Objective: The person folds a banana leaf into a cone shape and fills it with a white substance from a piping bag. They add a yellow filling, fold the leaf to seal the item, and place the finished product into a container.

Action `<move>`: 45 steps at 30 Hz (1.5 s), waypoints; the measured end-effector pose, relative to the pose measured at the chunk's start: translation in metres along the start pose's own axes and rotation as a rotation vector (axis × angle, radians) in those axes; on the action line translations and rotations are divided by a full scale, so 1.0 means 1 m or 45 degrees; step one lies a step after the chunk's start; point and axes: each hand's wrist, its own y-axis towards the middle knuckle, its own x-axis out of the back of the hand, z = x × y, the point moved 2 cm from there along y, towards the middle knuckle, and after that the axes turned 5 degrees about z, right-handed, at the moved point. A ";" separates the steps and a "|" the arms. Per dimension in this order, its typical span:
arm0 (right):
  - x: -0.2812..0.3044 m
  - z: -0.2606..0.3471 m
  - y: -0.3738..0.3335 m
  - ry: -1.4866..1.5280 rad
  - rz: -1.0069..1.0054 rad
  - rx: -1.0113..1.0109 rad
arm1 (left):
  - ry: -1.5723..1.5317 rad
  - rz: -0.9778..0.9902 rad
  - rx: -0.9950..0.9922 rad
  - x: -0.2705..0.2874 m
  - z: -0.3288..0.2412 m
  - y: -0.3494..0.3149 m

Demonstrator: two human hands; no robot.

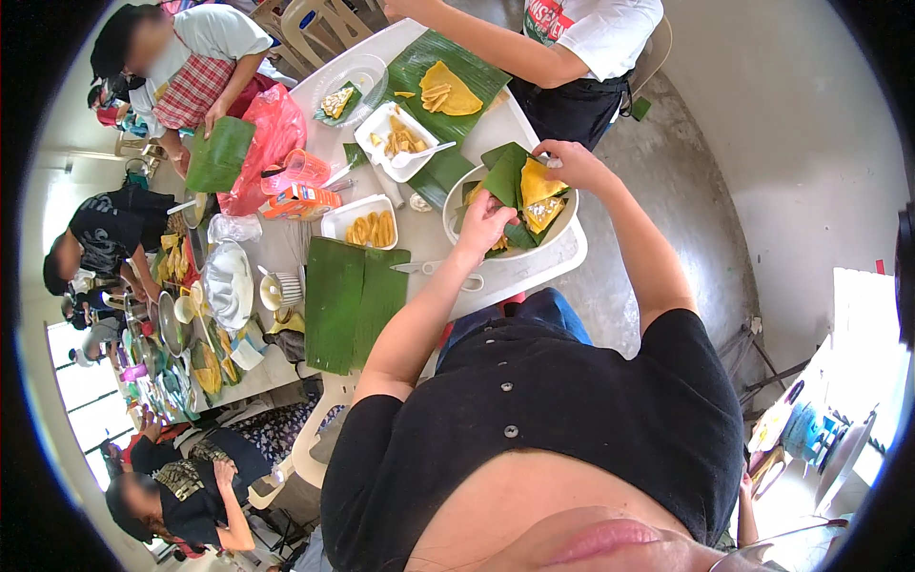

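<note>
At the right end of the white table, a white bowl (569, 221) holds pieces of green banana leaf and yellow folded crepes. My left hand (484, 229) reaches over its near left rim, fingers closed on a banana leaf piece (506, 177). Beside that leaf, a yellow folded crepe (543, 183) carries a crumbly white topping. At the bowl's far right, my right hand (575, 166) has its fingers pinched near the crepe's upper edge. Something small and whitish shows between them, too small to name. Their tips partly hide the crepe's upper corner.
Scissors (434, 270) with white handles lie near the table's front edge, beside large banana leaves (345, 303). Foam trays (365, 205) hold yellow strips. A flat yellow crepe (452, 91) rests on a leaf farther back. One person stands across the table; another holds a leaf (219, 156).
</note>
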 end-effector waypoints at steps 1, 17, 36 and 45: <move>-0.002 0.002 -0.001 -0.027 -0.032 0.029 | 0.012 0.001 0.009 0.000 0.000 0.000; 0.008 0.040 -0.021 -0.222 -0.195 -0.129 | 0.504 -0.086 0.055 0.008 -0.002 -0.015; -0.127 0.284 -0.038 0.477 0.237 0.893 | 0.379 -1.058 -0.609 0.076 -0.063 -0.225; -0.203 0.369 -0.055 1.087 0.896 0.664 | 0.200 -1.281 -0.807 0.118 -0.061 -0.344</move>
